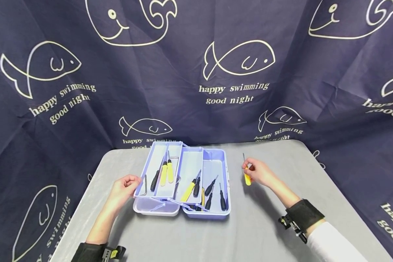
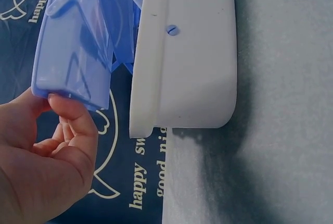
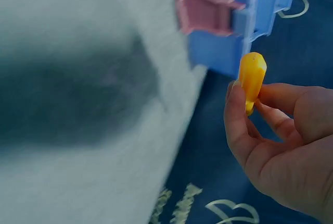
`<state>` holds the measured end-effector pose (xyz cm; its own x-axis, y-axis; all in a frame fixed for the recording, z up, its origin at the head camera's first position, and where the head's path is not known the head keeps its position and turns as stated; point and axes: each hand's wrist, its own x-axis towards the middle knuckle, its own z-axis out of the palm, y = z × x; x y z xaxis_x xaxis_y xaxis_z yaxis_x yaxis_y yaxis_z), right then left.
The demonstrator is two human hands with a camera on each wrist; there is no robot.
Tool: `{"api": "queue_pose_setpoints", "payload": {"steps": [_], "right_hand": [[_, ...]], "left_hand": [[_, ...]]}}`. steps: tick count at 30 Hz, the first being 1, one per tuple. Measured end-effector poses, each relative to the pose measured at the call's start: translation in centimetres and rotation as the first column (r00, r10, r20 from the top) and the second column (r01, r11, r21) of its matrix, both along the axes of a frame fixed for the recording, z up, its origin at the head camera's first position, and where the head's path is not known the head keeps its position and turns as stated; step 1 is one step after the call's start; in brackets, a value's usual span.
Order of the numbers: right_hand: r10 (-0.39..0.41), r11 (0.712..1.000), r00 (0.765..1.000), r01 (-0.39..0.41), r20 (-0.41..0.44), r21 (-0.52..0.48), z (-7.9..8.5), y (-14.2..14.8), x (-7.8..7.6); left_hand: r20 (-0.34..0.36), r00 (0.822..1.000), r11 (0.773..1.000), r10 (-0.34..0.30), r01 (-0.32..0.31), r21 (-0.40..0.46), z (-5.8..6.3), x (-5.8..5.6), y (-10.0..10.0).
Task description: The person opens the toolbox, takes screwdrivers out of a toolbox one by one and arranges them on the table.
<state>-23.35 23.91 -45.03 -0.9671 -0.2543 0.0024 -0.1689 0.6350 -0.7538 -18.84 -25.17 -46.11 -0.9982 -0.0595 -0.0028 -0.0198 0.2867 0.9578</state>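
Note:
My right hand (image 1: 258, 171) pinches a yellow-handled screwdriver (image 1: 247, 179) between thumb and fingers, to the right of the toolbox, its shaft pointing up and away. The yellow handle (image 3: 253, 78) shows up close in the right wrist view; the shaft is hidden there. With thumb and fingertips, my left hand (image 1: 122, 189) holds the outer left edge of the upper tray (image 2: 73, 73) of the blue-purple toolbox (image 1: 204, 216). The toolbox stands unfolded, with tiered trays raised to the left. Two yellow screwdrivers (image 1: 164, 174), a black-handled tool (image 1: 155, 181) and a hex key (image 1: 145, 185) lie in that tray.
The middle tray (image 1: 190, 163) holds a yellow and a black screwdriver. Several black-handled screwdrivers (image 1: 222, 201) lie in the bottom compartment. A pink latch (image 3: 205, 13) sits on the box's side. Behind the grey table (image 1: 190, 240) hangs a dark fish-print curtain (image 1: 170, 91).

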Motion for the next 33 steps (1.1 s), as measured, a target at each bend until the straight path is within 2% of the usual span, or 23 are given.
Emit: {"api": "queue_pose_setpoints", "payload": {"steps": [7,15,19,26,33], "right_hand": [[-0.108,0.992,0.994,0.107,0.015,0.063,-2.6,3.7,1.0],[-0.151,0.984,0.988,0.147,0.028,0.102,-4.9,6.3,1.4],[-0.149,0.983,0.989,0.145,0.022,0.115,-5.3,6.5,1.3],[-0.161,0.967,0.987,0.16,-0.014,0.198,-5.3,6.6,1.3],[-0.158,0.974,0.987,0.151,0.027,0.17,-5.0,6.8,1.4]], "left_hand": [[0.018,1.0,1.0,0.009,-0.009,0.003,0.0,0.1,0.0],[0.016,1.0,1.0,0.001,-0.002,0.02,-0.2,0.2,-0.1],[0.018,1.0,1.0,0.003,-0.004,0.023,-0.2,0.4,-0.2],[0.027,1.0,1.0,0.011,-0.011,0.016,-0.1,0.4,0.0],[0.026,1.0,1.0,0.01,-0.011,0.024,-0.1,0.2,0.0]]}}
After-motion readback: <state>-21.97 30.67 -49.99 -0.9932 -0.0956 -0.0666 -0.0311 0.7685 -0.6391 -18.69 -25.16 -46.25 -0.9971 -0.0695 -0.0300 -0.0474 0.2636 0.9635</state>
